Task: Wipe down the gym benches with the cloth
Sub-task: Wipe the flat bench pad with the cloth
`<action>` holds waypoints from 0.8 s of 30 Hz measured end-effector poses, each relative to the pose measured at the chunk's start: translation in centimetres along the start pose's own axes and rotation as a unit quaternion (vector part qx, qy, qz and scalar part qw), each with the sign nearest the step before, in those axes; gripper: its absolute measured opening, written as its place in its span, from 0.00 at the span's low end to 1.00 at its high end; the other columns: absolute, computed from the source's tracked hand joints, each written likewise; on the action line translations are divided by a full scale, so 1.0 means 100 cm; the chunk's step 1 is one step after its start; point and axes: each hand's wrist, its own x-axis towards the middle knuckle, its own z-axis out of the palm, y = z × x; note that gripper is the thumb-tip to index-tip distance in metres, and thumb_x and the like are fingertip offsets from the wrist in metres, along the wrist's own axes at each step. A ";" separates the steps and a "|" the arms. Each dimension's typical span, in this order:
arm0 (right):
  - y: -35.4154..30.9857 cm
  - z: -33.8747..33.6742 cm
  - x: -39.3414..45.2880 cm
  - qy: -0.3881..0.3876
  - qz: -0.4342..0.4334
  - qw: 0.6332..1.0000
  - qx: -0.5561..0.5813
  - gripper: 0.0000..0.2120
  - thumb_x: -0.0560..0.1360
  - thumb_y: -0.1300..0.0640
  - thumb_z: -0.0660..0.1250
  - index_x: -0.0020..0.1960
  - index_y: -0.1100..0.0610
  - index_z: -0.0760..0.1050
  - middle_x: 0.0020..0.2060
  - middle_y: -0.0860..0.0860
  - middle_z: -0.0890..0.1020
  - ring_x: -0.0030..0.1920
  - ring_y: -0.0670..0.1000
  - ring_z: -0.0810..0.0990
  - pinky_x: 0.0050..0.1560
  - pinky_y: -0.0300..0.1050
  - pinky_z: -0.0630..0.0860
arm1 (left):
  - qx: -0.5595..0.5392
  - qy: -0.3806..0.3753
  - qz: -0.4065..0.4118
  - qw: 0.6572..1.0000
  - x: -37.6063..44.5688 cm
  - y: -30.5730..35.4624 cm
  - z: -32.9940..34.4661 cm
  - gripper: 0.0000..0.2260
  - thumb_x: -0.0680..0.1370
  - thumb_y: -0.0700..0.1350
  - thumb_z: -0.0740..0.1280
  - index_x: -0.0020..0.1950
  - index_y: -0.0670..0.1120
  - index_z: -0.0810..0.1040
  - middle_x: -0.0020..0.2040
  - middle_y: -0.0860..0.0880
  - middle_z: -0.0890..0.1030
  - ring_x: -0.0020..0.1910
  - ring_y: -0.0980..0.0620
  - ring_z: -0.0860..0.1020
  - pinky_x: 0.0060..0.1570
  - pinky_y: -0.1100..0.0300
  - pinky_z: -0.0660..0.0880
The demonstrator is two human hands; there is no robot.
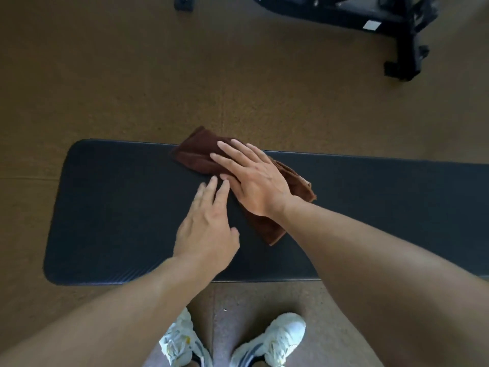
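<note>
pressing brown cloth [195,152] at bench [127,213] far edge, right hand [254,181] fingers flat, left hand [209,229] fingers straight beside it

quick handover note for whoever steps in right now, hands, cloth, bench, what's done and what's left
Right hand: flat, fingers straight, pressing the brown cloth onto the black bench pad.
Left hand: open, on the pad just beside the cloth, holding nothing.
Cloth lies mid-pad, reaching the far edge.
Done: cannot tell which areas are already wiped.
Left: finish this pad, then the second bench at the back.
</note>
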 end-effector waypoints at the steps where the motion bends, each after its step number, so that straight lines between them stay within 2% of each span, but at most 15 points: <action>1: 0.016 -0.004 -0.012 0.005 0.019 1.000 0.000 0.23 0.88 0.45 0.51 0.82 0.45 0.62 0.83 0.48 0.61 0.84 0.50 0.53 0.84 0.53 0.50 | 0.025 -0.012 0.007 1.000 0.007 0.014 0.006 0.43 0.79 0.49 0.70 0.83 0.54 0.42 0.84 0.54 0.41 0.83 0.52 0.41 0.79 0.52 0.53; 4: 0.072 -0.018 -0.060 0.026 0.096 0.995 0.000 0.24 0.87 0.45 0.51 0.82 0.46 0.62 0.83 0.48 0.61 0.84 0.50 0.54 0.83 0.54 0.51 | 0.115 -0.058 0.013 0.992 0.027 0.054 0.020 0.49 0.74 0.54 0.76 0.83 0.57 0.44 0.84 0.53 0.39 0.83 0.46 0.40 0.77 0.44 0.59; 7: 0.126 -0.033 -0.118 0.020 0.157 0.987 0.006 0.24 0.88 0.44 0.51 0.83 0.44 0.60 0.84 0.46 0.58 0.84 0.49 0.51 0.84 0.53 0.48 | 0.206 -0.115 -0.011 0.972 0.039 0.080 0.033 0.57 0.68 0.63 0.78 0.83 0.55 0.43 0.83 0.48 0.37 0.82 0.36 0.39 0.76 0.34 0.58; 13: 0.207 -0.055 -0.256 0.032 0.338 0.940 0.024 0.25 0.87 0.42 0.49 0.84 0.43 0.56 0.85 0.45 0.54 0.84 0.47 0.45 0.84 0.52 0.44 | 0.265 -0.096 -0.024 0.959 0.036 0.086 0.046 0.58 0.65 0.70 0.75 0.83 0.55 0.43 0.84 0.48 0.39 0.82 0.36 0.41 0.73 0.36 0.65; 18: 0.181 -0.044 -0.261 0.070 0.465 0.880 0.063 0.27 0.86 0.40 0.52 0.84 0.43 0.54 0.85 0.44 0.51 0.84 0.48 0.44 0.83 0.49 0.40 | 0.289 -0.102 -0.031 0.951 0.040 0.089 0.047 0.58 0.64 0.72 0.73 0.83 0.56 0.43 0.84 0.49 0.40 0.82 0.36 0.42 0.72 0.37 0.66; 24: 0.133 -0.026 -0.255 0.112 0.560 0.815 0.096 0.28 0.85 0.41 0.54 0.84 0.42 0.54 0.85 0.46 0.51 0.85 0.50 0.46 0.84 0.54 0.44 | 0.291 -0.102 -0.037 0.951 0.040 0.090 0.047 0.58 0.64 0.72 0.73 0.83 0.57 0.41 0.84 0.50 0.39 0.82 0.36 0.42 0.71 0.39 0.68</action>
